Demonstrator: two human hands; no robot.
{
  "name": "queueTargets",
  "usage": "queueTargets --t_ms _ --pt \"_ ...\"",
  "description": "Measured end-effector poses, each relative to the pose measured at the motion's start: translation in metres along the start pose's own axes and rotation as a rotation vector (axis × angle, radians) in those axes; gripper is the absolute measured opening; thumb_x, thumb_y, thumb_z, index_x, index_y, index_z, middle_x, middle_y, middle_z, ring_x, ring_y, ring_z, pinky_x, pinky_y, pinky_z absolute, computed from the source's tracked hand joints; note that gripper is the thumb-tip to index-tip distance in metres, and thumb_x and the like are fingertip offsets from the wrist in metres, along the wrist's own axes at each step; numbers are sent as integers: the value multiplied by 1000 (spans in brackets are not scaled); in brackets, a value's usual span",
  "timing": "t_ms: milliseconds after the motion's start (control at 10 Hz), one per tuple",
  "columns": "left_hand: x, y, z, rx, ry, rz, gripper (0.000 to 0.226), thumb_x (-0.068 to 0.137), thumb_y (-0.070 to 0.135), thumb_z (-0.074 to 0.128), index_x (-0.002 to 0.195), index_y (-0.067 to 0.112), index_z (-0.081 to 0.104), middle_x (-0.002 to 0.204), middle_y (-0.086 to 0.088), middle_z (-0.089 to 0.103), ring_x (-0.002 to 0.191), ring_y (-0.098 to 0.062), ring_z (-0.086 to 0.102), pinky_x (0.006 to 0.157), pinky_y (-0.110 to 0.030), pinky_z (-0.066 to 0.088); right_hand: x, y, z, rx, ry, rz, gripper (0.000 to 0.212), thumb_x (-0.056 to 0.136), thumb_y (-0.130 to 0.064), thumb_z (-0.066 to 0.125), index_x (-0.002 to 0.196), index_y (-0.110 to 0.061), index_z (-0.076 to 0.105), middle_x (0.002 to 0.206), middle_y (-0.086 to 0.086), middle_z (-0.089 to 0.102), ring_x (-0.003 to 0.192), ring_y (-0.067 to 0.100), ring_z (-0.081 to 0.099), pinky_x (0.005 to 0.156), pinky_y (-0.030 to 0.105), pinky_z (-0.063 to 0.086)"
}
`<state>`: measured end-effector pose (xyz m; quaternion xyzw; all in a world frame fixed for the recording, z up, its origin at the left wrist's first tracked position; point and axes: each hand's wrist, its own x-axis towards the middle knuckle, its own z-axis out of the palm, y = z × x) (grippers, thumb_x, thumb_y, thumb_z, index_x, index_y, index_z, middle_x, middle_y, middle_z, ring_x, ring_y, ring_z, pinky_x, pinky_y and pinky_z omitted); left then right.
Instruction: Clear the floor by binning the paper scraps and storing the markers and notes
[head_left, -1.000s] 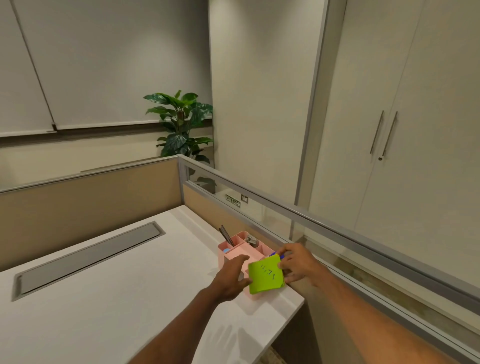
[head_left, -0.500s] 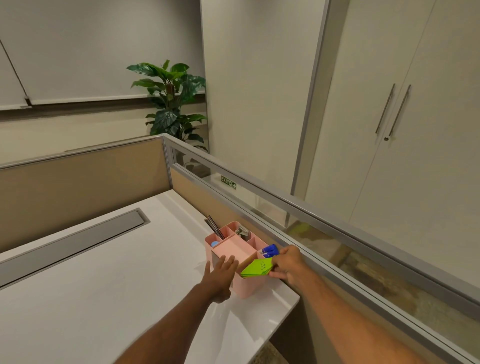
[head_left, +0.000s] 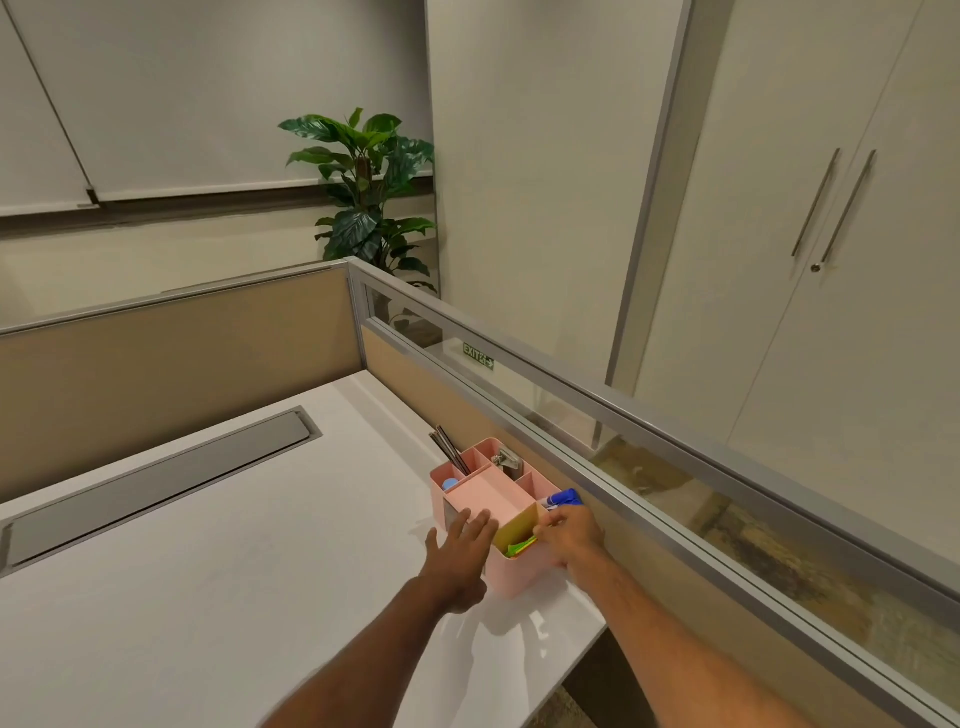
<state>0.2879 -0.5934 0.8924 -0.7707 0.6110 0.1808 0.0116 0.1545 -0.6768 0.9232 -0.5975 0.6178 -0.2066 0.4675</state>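
The green notes (head_left: 521, 546) are found low inside the near compartment of the pink organiser (head_left: 511, 578), tilted against its inner wall; the right grip (head_left: 569, 532) is set just beside them, at the right-hand rim of that compartment; its fingers (head_left: 545, 521) are curled over the rim towards the notes; whether the notes are pinched or only neared cannot be told.

The right forearm is extended from the lower right, with the wrist turned inward over the organiser's near corner; the back of the hand is presented upward.

The left grip (head_left: 462, 540) is held wide; its fingers are straight and close together, laid against the organiser's left wall, with the thumb spread to the left; nothing is held in it; the forearm is extended from the lower centre across the desk (head_left: 260, 571).

A blue marker (head_left: 563, 499) is noted in the right-hand compartment, just beyond the right knuckles.

The organiser is stood at the desk's right edge, near the glazed partition (head_left: 675, 431); dark sticks (head_left: 449, 454) and a metal clip (head_left: 506, 460) are seen in its far compartments.
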Motion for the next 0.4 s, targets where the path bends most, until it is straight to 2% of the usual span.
queueTargets --t_ms 100,200,300,400 --pt "-2 1 -2 8 4 1 79 93 23 54 151 26 0 162 4 -6 149 -25 -11 116 -62 1 -3 3 0 -154 -18 -104 29 87 -13 66 114 -5 64 113 12 64 108 29 60 95 40 53" --pt "-8 2 -2 -4 17 13 79 94 26 53 151 26 -2 162 4 -9 149 -26 -12 116 -61 0 -6 3 0 -349 -7 -194 34 92 -24 60 123 -9 60 123 12 62 111 25 59 96 36 52" --pt "-19 0 -4 -31 49 -14 78 95 27 50 151 27 -4 162 3 -11 149 -28 -12 117 -60 -2 -13 -2 4 -657 50 -366 46 93 -43 51 130 -16 51 134 9 51 120 22 51 102 34 47" --pt "-25 -4 -6 -37 96 -35 74 97 31 47 151 27 -3 162 2 -11 149 -29 -11 117 -59 -3 -18 -8 12 -781 32 -451 53 93 -50 45 138 -22 41 143 9 41 129 25 42 107 37 42"
